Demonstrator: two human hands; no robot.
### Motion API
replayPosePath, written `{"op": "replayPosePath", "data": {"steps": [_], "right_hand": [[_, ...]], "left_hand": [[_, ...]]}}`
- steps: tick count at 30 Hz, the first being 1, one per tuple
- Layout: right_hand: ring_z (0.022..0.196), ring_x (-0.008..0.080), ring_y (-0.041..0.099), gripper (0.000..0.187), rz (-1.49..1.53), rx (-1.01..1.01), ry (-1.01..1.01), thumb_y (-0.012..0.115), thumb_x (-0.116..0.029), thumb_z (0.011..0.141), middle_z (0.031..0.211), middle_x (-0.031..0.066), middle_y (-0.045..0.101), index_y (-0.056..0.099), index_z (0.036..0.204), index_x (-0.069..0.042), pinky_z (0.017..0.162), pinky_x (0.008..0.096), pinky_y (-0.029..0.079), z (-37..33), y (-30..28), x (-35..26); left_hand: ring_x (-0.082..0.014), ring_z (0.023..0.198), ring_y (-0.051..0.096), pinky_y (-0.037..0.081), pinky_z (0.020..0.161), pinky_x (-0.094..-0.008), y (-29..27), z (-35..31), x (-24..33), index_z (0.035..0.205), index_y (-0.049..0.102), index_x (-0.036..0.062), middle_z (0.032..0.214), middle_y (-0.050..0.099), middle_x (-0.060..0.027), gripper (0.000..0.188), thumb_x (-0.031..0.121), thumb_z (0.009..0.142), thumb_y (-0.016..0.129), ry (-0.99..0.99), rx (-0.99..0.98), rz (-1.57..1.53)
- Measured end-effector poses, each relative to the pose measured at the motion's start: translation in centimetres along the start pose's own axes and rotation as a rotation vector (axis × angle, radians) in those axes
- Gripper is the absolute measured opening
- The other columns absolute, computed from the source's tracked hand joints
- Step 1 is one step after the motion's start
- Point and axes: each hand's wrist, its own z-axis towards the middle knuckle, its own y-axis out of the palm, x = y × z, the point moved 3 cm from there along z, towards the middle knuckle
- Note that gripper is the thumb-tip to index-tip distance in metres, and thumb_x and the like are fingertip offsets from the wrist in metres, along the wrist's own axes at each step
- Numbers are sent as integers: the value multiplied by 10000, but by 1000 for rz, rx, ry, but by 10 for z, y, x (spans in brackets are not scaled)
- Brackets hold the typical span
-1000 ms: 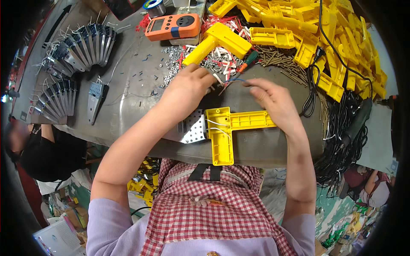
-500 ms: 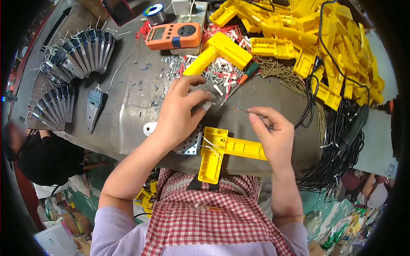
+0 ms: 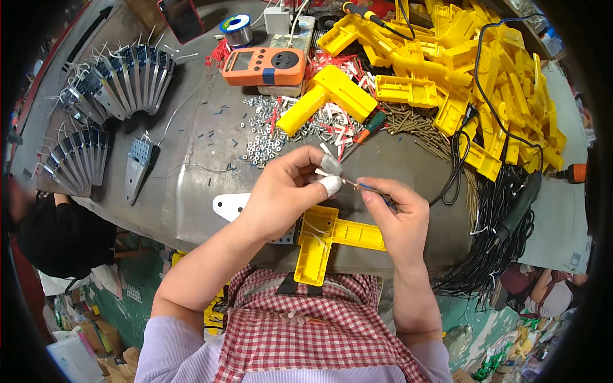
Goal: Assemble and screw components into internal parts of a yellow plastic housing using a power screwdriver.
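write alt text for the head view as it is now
A person's left hand, its thumb and a finger wearing pale covers, pinches a small white piece close to a thin dark wire held in the right hand. Below lies an open yellow T-shaped housing; beyond are an orange device and heaped yellow parts.

We can't read any txt, nos. or signs from here. Orange meter (image 3: 265, 69), beyond & left of the grip of our L hand (image 3: 281, 195): display + panel too small to make out. Ditto solder spool (image 3: 237, 33), farther past that grip.
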Motion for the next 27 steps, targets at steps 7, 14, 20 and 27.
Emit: {"op": "replayPosePath", "data": {"steps": [7, 14, 20, 27], "right_hand": [[707, 86, 601, 162, -16, -17, -17, 657, -3, 796, 796, 63, 668, 692, 954, -6, 629, 221, 471, 1, 4, -1], [702, 100, 610, 162, -20, -38, -40, 654, -2, 792, 786, 74, 669, 695, 948, -10, 621, 231, 470, 0, 7, 3], [695, 58, 551, 225, 10, -86, 84, 644, -19, 823, 825, 34, 635, 652, 1047, 0, 614, 213, 456, -2, 9, 7], [704, 27, 515, 139, 381, -150, 221, 623, -74, 884, 841, 0, 599, 599, 981, 23, 626, 176, 428, 4, -5, 17]], "left_hand": [[-102, 864, 572, 473, 783, -262, -1, -1, -1, 967, 547, 68, 952, 606, -23, 179, 8, 822, 631, -40, -1, -115], [-99, 855, 559, 459, 771, -248, 0, -4, -1, 970, 534, 76, 949, 598, -25, 201, -4, 814, 631, -57, 19, -172], [-99, 882, 532, 446, 791, -247, 3, -10, -1, 941, 484, 60, 947, 566, -36, 225, -45, 791, 615, 103, 3, 55], [-114, 916, 560, 460, 845, -272, 8, -14, -3, 957, 487, 34, 964, 577, -49, 216, -56, 800, 604, 148, 97, 155]]}}
